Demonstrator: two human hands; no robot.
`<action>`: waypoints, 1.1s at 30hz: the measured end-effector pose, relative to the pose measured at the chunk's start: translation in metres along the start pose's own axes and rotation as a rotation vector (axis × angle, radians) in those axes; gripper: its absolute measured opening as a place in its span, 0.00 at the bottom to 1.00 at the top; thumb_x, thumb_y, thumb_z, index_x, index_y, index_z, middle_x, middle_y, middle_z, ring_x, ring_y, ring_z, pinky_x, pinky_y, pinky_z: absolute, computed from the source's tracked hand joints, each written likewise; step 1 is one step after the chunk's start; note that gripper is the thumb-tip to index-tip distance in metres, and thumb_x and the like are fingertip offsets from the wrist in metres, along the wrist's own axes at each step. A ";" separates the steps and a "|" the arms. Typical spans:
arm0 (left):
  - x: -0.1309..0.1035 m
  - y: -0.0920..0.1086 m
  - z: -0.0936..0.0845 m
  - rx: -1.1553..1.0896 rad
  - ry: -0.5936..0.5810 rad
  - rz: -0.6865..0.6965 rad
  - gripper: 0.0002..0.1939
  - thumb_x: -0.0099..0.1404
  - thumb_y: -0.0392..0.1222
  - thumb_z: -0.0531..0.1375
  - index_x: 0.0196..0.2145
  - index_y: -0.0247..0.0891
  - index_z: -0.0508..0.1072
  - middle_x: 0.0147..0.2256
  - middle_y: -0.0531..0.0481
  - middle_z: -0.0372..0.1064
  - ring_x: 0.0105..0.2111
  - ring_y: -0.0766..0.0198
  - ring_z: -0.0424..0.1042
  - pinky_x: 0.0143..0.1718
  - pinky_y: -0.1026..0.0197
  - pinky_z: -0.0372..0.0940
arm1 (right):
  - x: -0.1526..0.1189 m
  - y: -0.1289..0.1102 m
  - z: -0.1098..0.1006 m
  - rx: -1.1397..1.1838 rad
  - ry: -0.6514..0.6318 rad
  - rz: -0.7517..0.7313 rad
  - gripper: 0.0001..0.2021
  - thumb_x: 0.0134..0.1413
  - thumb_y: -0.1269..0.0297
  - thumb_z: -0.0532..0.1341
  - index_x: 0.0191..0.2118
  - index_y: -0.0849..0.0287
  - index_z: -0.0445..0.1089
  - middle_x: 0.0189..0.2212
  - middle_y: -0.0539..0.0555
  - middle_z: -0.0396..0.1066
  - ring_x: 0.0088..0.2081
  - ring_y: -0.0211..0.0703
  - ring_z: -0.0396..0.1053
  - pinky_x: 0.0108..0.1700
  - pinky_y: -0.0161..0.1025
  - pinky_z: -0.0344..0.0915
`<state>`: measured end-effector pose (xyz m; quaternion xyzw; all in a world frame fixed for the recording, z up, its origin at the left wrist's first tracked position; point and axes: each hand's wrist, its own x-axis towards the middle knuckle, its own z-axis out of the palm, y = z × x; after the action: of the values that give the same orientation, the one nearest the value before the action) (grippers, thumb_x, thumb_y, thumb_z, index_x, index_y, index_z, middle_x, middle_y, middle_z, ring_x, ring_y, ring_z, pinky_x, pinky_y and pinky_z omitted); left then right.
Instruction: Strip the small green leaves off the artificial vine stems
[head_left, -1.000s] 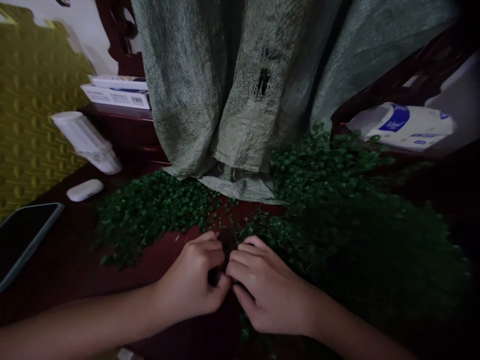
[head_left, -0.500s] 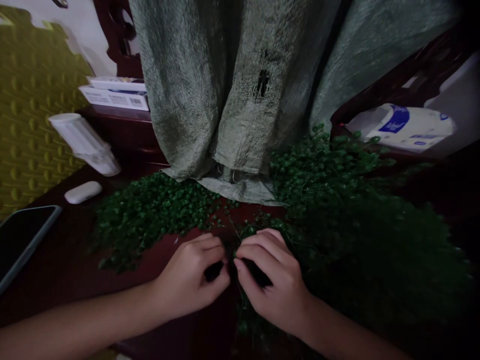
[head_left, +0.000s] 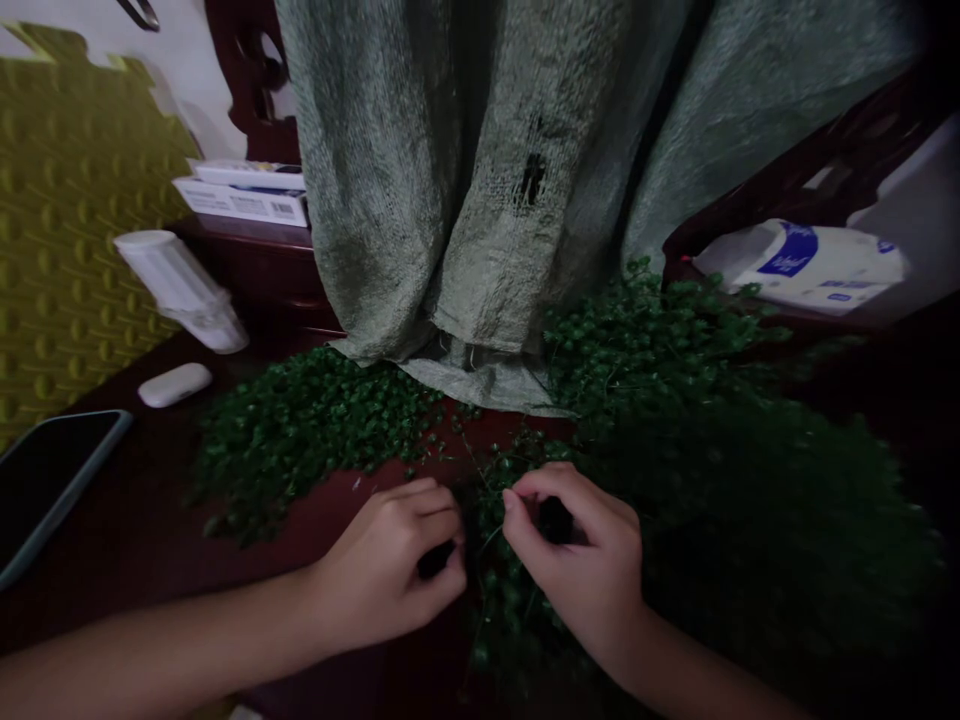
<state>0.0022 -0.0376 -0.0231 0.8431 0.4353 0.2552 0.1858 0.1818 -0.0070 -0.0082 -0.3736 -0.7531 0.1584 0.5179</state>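
A green-grey woven sack (head_left: 495,220) hangs at twelve o'clock, the bigger heap of green sprigs (head_left: 735,470) spreads around four, and the smaller green heap (head_left: 322,420) lies toward eight. At five o'clock the right hand (head_left: 511,494) pinches thumb to forefinger beside the bigger heap; at seven the left hand (head_left: 459,555) is curled closed, and I cannot tell what either grips.

Both hands (head_left: 405,560) hover near leafy green sprigs (head_left: 322,420).
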 end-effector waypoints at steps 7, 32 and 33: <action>0.000 0.001 -0.002 0.003 -0.013 -0.005 0.06 0.58 0.29 0.54 0.28 0.34 0.70 0.27 0.49 0.67 0.29 0.62 0.64 0.31 0.61 0.59 | -0.007 0.007 0.002 -0.027 0.062 0.070 0.06 0.49 0.75 0.61 0.28 0.57 0.68 0.20 0.46 0.70 0.21 0.34 0.69 0.26 0.31 0.67; -0.001 0.000 -0.003 -0.126 0.051 -0.034 0.05 0.63 0.31 0.54 0.31 0.35 0.70 0.31 0.49 0.67 0.33 0.62 0.65 0.35 0.60 0.59 | -0.008 0.004 0.001 0.105 -0.205 -0.082 0.12 0.53 0.80 0.56 0.40 0.60 0.69 0.33 0.53 0.71 0.35 0.40 0.69 0.38 0.39 0.67; -0.001 0.000 -0.004 -0.172 0.073 -0.052 0.06 0.64 0.32 0.54 0.32 0.35 0.69 0.32 0.49 0.67 0.34 0.62 0.66 0.37 0.61 0.60 | -0.009 0.004 0.001 0.112 -0.232 -0.091 0.11 0.53 0.80 0.57 0.40 0.59 0.69 0.32 0.52 0.71 0.34 0.40 0.69 0.38 0.38 0.66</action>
<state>-0.0011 -0.0378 -0.0200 0.8024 0.4402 0.3175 0.2481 0.1838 -0.0103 -0.0170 -0.2888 -0.8140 0.2186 0.4541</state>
